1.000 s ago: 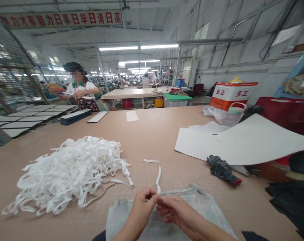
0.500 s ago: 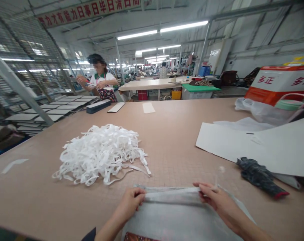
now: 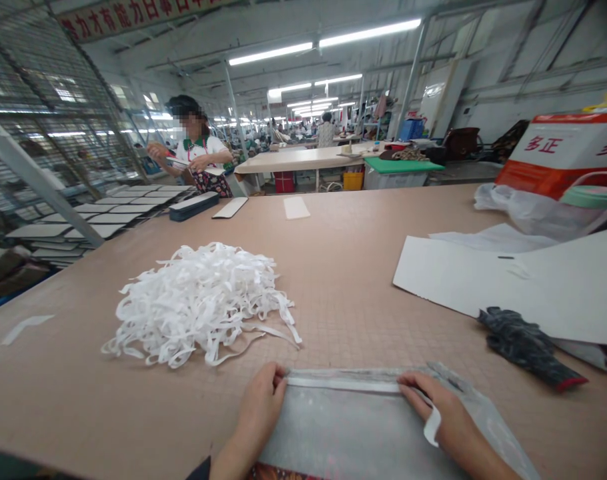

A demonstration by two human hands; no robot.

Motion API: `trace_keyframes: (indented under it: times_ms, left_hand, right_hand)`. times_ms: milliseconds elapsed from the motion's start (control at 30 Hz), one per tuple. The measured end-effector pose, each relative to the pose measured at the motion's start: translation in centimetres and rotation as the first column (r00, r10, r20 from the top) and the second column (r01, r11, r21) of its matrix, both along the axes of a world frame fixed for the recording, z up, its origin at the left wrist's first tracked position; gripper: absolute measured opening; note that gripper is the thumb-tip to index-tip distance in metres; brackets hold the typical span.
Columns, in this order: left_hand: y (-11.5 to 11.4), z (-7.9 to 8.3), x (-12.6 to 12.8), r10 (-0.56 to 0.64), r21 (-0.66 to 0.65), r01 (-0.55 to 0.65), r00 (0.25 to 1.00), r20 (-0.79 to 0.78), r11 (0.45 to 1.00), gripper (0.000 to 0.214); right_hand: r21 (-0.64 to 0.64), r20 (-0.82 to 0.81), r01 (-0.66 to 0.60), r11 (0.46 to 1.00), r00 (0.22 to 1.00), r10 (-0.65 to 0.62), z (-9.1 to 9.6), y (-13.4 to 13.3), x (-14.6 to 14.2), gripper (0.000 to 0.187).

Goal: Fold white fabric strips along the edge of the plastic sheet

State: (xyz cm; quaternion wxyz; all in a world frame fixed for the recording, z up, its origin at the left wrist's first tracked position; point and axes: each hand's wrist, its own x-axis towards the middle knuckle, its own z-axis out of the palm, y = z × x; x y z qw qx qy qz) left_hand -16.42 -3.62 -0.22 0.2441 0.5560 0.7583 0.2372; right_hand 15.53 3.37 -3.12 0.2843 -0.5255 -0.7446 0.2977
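Between my two hands a narrow white strip stretches straight across the near part of the table. My left hand is closed, pinching the strip's left end. My right hand pinches it further right, and a loose curled tail hangs below the fingers. Under the strip lies a translucent plastic sheet, wrinkled along its far edge and at the right. A patterned red-brown piece shows at its lower edge. Beyond my left hand is a tangled heap of similar white strips.
A dark glove with a red cuff lies at the right beside a large white board. Behind are a plastic bag and a red-and-white box. Across the table, a co-worker stands near stacked panels.
The white strip now lies taut and plainly visible between my hands. A blurred white bit above my right hand is gone, and a tail now hangs below it. The view has shifted slightly.
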Motion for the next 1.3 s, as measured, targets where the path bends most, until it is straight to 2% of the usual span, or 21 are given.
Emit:
trace_keyframes:
  times_ms: [333,433,500,567,633,733,867,967,1100,1200,1300]
  left_hand:
    - [0.2,0.9,0.4,-0.040,-0.074,0.033,0.994,-0.106,0.997,0.010]
    - [0.1,1.0,0.7,-0.086,-0.056,0.075,0.968,-0.235,0.996,0.014]
    - [0.0,1.2,1.0,-0.136,-0.024,0.139,0.904,-0.406,0.990,0.017]
    - [-0.2,1.4,1.3,-0.215,-0.028,0.245,0.787,-0.578,0.969,0.023]
    - [-0.2,1.5,1.6,-0.309,-0.088,0.348,0.655,-0.689,0.933,0.030]
    - [-0.2,1.6,2.2,-0.416,-0.195,0.437,0.495,-0.763,0.878,0.040]
    - [-0.4,1.7,3.1,-0.492,-0.302,0.459,0.381,-0.782,0.836,0.065]
    - [-0.5,2.1,3.6,-0.547,-0.355,0.479,0.352,-0.760,0.803,0.071]
    - [0.9,3.1,5.3,-0.633,-0.389,0.559,0.350,-0.690,0.732,0.055]
    - [2.6,3.5,8.4,-0.667,-0.336,0.641,0.383,-0.639,0.690,0.046]
    - [3.8,3.1,12.0,-0.693,-0.238,0.730,0.416,-0.589,0.641,0.045]
  right_hand:
    - [0.040,0.064,-0.050,0.998,0.997,0.048,0.1,-0.2,0.0,0.016]
    - [0.056,0.093,-0.073,0.996,0.993,0.067,0.3,-0.2,-0.2,0.014]
    - [0.061,0.111,-0.081,0.995,0.991,0.074,0.4,-0.2,-0.3,0.012]
    - [0.060,0.130,-0.077,0.995,0.989,0.068,0.5,-0.2,-0.4,0.011]
    - [0.055,0.148,-0.071,0.996,0.987,0.062,0.8,-0.2,-0.4,0.010]
    - [0.047,0.162,-0.063,0.997,0.985,0.055,1.3,-0.2,-0.6,0.011]
    - [0.063,0.183,-0.040,0.997,0.983,0.028,1.8,-0.1,-1.0,0.013]
    - [0.087,0.213,-0.035,0.996,0.977,0.015,1.8,-0.1,-1.0,0.015]
    - [0.117,0.259,-0.058,0.991,0.965,0.026,1.6,-0.2,-1.1,0.016]
    - [0.127,0.276,-0.057,0.990,0.961,0.020,1.5,-0.2,-1.3,0.016]
    - [0.123,0.282,-0.047,0.991,0.959,0.011,1.6,-0.1,-1.1,0.015]
